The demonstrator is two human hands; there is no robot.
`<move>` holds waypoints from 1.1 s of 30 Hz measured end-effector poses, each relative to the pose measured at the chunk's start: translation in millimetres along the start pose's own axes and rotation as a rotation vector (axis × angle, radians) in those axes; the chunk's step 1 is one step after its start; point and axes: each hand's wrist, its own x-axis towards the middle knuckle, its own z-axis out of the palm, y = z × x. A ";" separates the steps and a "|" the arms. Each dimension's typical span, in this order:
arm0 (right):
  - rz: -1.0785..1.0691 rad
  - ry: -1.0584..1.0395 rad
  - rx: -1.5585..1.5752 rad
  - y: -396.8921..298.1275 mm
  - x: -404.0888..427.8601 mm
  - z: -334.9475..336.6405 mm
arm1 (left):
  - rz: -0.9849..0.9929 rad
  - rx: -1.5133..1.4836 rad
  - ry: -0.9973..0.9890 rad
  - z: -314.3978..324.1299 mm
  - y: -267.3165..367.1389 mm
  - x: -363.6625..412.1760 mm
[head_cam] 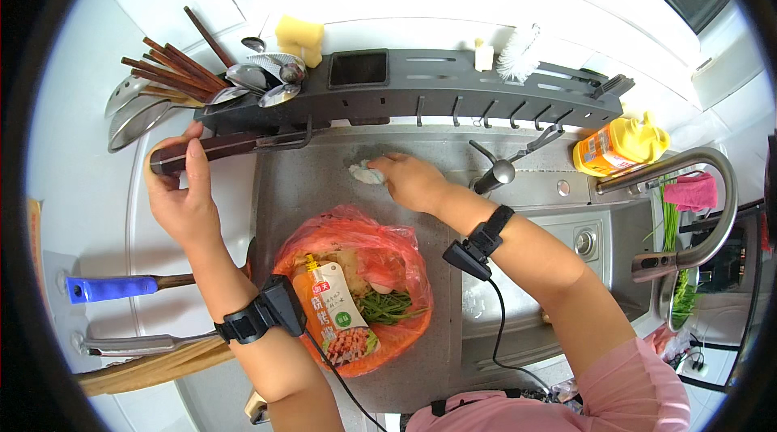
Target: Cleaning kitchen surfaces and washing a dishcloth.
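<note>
My left hand (185, 183) grips the dark handle (209, 151) of a utensil at the left end of a dark wall rack (364, 101); what the handle belongs to cannot be told. A whitish crumpled cloth (366, 172) is pinched in my right hand (413, 182), against the grey surface below the rack. Nearer to me, an open red plastic bag (419, 262) holds a pouch of barbecue sauce (340, 304), green vegetables (385, 307) and other food.
Chopsticks (176, 70) and metal spoons (279, 94) stand at the rack's left end. A faucet (731, 207) arches over the steel sink (516, 292) on the right. A yellow bottle (619, 143) lies behind it. A blue-handled utensil (112, 289) hangs at left.
</note>
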 end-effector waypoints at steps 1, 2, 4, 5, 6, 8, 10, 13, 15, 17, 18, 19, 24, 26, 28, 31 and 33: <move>0.006 -0.014 0.001 -0.5 -0.1 -0.4 | -0.001 -0.034 0.041 1.3 1.9 2.3; 0.011 -0.027 0.002 -0.5 -0.1 -0.2 | -0.012 -0.069 0.044 1.5 2.7 4.2; 0.010 -0.031 0.000 2.4 0.3 0.7 | 0.006 -0.079 0.046 3.3 6.1 9.1; 0.006 -0.036 -0.001 4.0 0.2 1.1 | 0.024 -0.087 0.049 4.0 8.4 11.4; 0.006 -0.035 0.002 3.3 0.3 1.4 | 0.035 -0.087 0.034 3.6 12.3 13.6; 0.013 -0.043 0.016 1.7 -0.1 2.2 | 0.047 -0.097 0.033 0.4 15.9 17.0; 0.018 -0.050 0.019 -1.1 -0.1 -0.3 | 0.046 -0.127 0.042 -2.0 18.9 17.9; 0.022 -0.062 0.022 -2.1 2.2 -0.4 | 0.103 -0.155 0.035 -10.7 28.4 22.5; 0.027 -0.064 0.022 2.0 5.3 2.8 | 0.125 -0.084 0.007 -20.9 29.3 27.3; -0.132 0.078 -0.033 11.6 10.2 9.6 | 0.093 -0.139 0.005 -23.4 36.4 28.3; -0.135 0.081 -0.025 6.4 14.7 11.2 | 0.141 -0.096 0.068 -25.1 46.2 29.9; -0.245 0.140 -0.124 0.7 20.7 13.0 | 0.183 -0.056 0.066 -34.7 46.8 33.3; -0.629 0.387 -0.307 -19.2 64.0 30.2 | 0.208 0.038 0.088 -49.4 59.1 35.0; -0.815 0.495 -0.478 -22.7 81.8 31.2 | 0.198 0.057 0.089 -49.2 62.3 31.9; -0.883 0.422 -0.469 -28.7 100.1 39.0 | 0.189 0.057 0.112 -51.9 62.1 29.1; -0.966 0.292 -0.429 -37.5 132.8 61.3 | 0.204 -0.044 0.158 -52.3 61.5 24.3; -0.983 0.237 -0.403 -39.9 150.7 72.1 | 0.174 0.029 0.175 -59.0 62.8 22.0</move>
